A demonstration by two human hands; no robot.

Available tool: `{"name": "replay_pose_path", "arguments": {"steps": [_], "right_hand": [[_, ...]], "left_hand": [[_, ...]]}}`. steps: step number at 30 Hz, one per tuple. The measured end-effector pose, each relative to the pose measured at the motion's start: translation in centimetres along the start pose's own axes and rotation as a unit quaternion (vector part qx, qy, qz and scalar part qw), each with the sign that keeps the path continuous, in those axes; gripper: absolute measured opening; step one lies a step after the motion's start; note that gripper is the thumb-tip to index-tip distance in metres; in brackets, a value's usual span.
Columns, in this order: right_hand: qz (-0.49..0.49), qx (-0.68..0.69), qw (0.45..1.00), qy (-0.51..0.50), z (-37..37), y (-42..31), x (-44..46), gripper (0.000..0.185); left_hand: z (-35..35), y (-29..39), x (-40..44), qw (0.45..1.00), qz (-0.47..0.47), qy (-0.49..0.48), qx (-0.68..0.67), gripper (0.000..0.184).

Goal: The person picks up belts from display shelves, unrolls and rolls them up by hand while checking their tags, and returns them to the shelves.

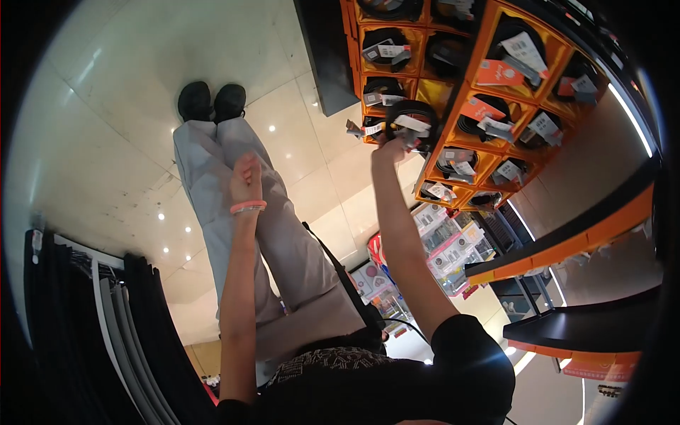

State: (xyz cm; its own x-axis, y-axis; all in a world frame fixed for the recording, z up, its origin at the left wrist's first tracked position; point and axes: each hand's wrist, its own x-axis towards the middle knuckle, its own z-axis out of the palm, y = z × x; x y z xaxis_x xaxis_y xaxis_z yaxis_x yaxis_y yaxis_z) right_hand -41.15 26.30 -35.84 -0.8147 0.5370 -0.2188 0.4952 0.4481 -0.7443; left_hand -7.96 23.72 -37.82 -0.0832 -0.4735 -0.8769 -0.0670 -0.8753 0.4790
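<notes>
My right hand [394, 150] is closed on the lower edge of a rolled black belt [414, 113] with white and grey tags, just in front of an orange compartment rack [455, 131]. Rolled belts with tags sit in the rack's compartments. My left hand [247, 177], with a pink band at the wrist, hangs over my grey trousers [283, 234]; its fingers are curled in and hold nothing that I can see.
Dark and grey garments hang on a rail [103, 304] at the lower left. Dark shelves with orange edges [567, 248] stand at the right. Packaged goods [453, 248] are beyond my right arm. My black shoes [195, 101] stand on the tiled floor [127, 163].
</notes>
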Motion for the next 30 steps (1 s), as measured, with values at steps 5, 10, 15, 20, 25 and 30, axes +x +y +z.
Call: {"name": "replay_pose_path", "arguments": {"steps": [5,10,15,20,25,30], "right_hand": [[-0.073,-0.077,0.974,-0.199,-4.0,1.8,-8.7,0.026],[-0.108,-0.067,0.931,-0.343,-6.7,-2.5,-18.0,0.023],[-0.255,-0.178,0.822,-0.477,-9.1,-11.1,-23.5,0.021],[-0.450,-0.155,0.717,-0.510,-11.4,-24.3,-30.6,0.024],[-0.590,-0.050,0.634,-0.498,-12.5,-33.9,-35.6,0.035],[-0.668,0.054,0.574,-0.470,-11.5,-42.1,-40.9,0.036]], "left_hand": [[0.1,6.1,-2.5,0.998,0.022,-0.054,0.008,0.048],[0.2,16.2,-6.1,0.987,0.121,-0.102,-0.017,0.061],[-1.1,27.0,-10.9,0.956,0.236,-0.175,0.005,0.071],[-0.9,38.6,-18.4,0.917,0.339,-0.211,-0.016,0.066],[-1.2,47.7,-24.3,0.875,0.452,-0.175,0.013,0.058],[-2.6,56.7,-28.1,0.837,0.508,-0.185,0.081,0.055]]}}
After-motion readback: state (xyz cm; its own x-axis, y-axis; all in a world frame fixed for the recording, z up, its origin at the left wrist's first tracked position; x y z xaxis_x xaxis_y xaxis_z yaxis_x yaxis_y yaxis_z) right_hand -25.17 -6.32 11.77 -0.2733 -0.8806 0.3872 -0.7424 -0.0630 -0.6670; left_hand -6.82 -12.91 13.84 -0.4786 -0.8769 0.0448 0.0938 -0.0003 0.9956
